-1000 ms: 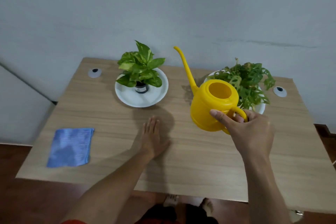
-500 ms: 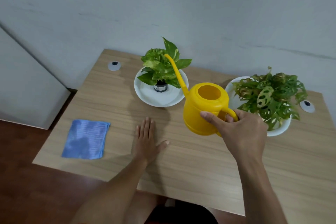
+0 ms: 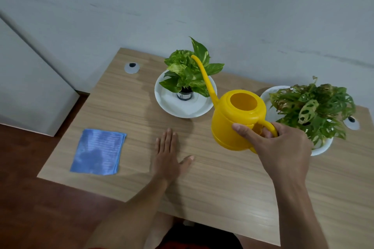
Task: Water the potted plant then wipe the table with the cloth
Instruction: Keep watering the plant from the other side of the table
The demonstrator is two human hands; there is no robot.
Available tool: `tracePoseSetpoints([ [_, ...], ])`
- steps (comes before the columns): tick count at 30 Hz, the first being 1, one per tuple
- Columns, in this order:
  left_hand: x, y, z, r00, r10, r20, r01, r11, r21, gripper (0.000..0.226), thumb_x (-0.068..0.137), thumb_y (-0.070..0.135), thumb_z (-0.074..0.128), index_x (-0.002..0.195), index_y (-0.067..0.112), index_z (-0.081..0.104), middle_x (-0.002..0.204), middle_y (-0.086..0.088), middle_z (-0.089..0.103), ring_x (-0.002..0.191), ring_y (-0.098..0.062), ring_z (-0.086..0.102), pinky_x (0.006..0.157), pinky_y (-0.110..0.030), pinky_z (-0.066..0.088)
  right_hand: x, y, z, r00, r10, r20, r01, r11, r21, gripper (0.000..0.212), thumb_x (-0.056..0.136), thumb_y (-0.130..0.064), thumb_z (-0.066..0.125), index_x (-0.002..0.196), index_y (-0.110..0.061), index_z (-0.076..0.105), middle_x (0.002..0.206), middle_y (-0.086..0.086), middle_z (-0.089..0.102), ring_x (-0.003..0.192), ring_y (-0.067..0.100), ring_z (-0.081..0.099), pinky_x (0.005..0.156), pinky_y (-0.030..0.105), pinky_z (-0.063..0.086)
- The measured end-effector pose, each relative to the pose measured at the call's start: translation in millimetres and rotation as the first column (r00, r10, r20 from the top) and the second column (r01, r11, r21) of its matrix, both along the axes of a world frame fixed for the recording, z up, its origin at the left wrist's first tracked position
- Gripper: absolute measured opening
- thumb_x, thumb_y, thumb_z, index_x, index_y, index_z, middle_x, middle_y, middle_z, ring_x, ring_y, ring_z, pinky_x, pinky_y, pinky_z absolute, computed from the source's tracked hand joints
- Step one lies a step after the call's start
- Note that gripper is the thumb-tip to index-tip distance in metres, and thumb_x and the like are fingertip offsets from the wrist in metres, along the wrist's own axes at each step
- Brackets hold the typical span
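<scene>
Your yellow watering can (image 3: 232, 121) sits right of frame centre, lifted off the table (image 3: 212, 184), its round filling hole open on top. Its long thin spout rises up and to the left, the tip over the leaves of the potted plant (image 3: 188, 70) at upper centre. That plant has glossy green, yellow-flecked leaves in a small dark pot standing on a white dish (image 3: 178, 107). The blue cloth (image 3: 99, 151) lies folded flat at the left of the frame, near the table's lower left corner, well apart from the plant.
</scene>
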State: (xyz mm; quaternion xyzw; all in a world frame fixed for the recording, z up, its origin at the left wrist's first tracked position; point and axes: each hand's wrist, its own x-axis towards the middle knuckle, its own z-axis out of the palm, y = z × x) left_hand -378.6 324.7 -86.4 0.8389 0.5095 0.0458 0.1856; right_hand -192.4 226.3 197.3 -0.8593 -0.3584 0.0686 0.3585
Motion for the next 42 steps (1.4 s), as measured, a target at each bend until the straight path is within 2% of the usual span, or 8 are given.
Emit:
tracePoseSetpoints([
  [8,0.5,-0.7,0.9,0.999,0.018,-0.034,-0.017,1.000,0.024,0.110,0.084,0.082,0.035,0.161,0.008,0.010,0.170,-0.009,0.000,0.156,-0.021,-0.006,0.125,-0.040,-0.010,2.8,-11.1,0.2,1.000,0.019,-0.004,-0.019,1.000,-0.009,0.057,0.053,-0.074,0.070,0.046,-0.032,0.032,0.040,-0.017,0.037,0.040,0.006,0.039,0.048,0.022,0.026],
  [19,-0.1,2.0,-3.3,0.993,0.013,-0.113,-0.010,0.999,0.033,0.111,0.083,0.089,0.019,0.160,0.013,-0.002,0.169,-0.005,-0.012,0.154,-0.017,-0.018,0.125,-0.042,-0.010,10.9,-22.8,-6.6,1.000,0.015,0.022,-0.015,1.000,-0.011,0.057,0.056,-0.072,0.072,0.046,-0.025,0.042,0.041,-0.011,0.043,0.041,0.010,0.043,0.049,0.023,0.029],
  [29,0.0,2.5,-3.2,0.994,0.020,-0.107,-0.019,1.000,0.016,0.110,0.083,0.089,0.021,0.161,0.014,-0.001,0.169,-0.004,-0.013,0.154,-0.016,-0.018,0.126,-0.043,-0.007,17.0,-16.0,-0.8,0.998,-0.015,0.053,0.016,1.000,-0.008,0.062,0.054,-0.077,0.066,0.047,-0.021,0.043,0.041,-0.005,0.046,0.041,0.015,0.045,0.046,0.024,0.031],
  [33,0.6,2.0,-2.7,0.995,0.025,-0.096,-0.025,1.000,0.008,0.110,0.083,0.088,0.021,0.161,0.014,-0.002,0.169,-0.003,-0.014,0.154,-0.016,-0.019,0.126,-0.043,-0.007,17.9,-10.2,3.2,0.999,-0.015,0.052,0.015,1.000,-0.001,0.062,0.054,-0.076,0.069,0.045,-0.025,0.035,0.039,-0.010,0.039,0.039,0.012,0.039,0.047,0.024,0.027],
  [38,0.8,1.6,-3.6,0.995,0.022,-0.096,-0.022,1.000,0.007,0.111,0.082,0.089,0.020,0.161,0.014,-0.001,0.168,-0.003,-0.014,0.154,-0.016,-0.018,0.125,-0.043,-0.007,22.3,-1.5,4.4,0.998,-0.016,0.054,0.018,0.999,-0.026,0.064,0.052,-0.079,0.067,0.047,-0.019,0.044,0.041,-0.007,0.043,0.041,0.013,0.041,0.047,0.026,0.030],
  [42,0.7,2.2,-4.6,0.995,0.030,-0.098,-0.029,1.000,0.012,0.112,0.082,0.090,0.020,0.161,0.013,0.001,0.169,-0.004,-0.012,0.155,-0.016,-0.016,0.125,-0.041,-0.010,22.8,7.3,8.5,0.998,-0.010,0.062,0.011,1.000,-0.019,0.063,0.052,-0.078,0.068,0.046,-0.023,0.040,0.041,-0.012,0.040,0.041,0.010,0.039,0.048,0.025,0.026],
])
